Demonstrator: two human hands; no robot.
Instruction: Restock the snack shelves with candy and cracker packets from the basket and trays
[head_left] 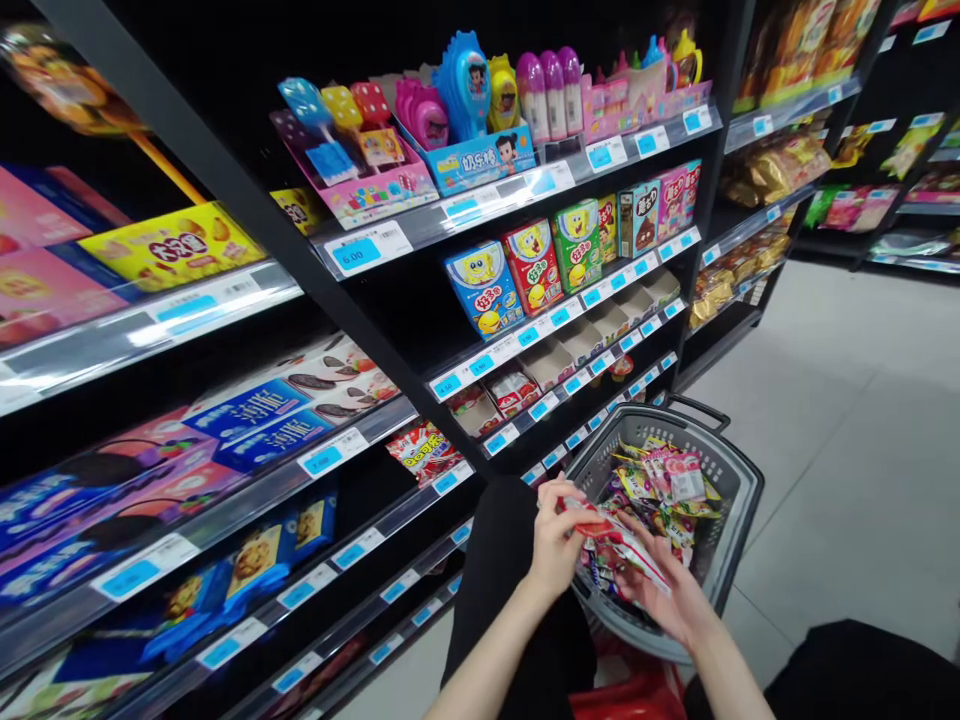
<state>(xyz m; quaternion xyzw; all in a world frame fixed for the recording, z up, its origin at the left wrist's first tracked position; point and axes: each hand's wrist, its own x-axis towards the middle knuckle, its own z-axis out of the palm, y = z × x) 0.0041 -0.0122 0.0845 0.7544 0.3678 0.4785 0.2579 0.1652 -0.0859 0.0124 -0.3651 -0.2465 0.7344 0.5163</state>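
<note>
My left hand pinches one end of a red and white snack packet. The packet's other end rests in my right hand, whose fingers are curled around its underside. Both hands are over the near left part of a grey plastic shopping basket. Inside the basket, beyond my hands, lies a pile of small colourful candy packets. The fine print on the held packet is too small to read.
Shelves stand to the left, with boxed snacks, open cardboard trays and a red bag low down. My black-trousered leg is beside the basket. Something red lies below it. Grey tiled floor extends right.
</note>
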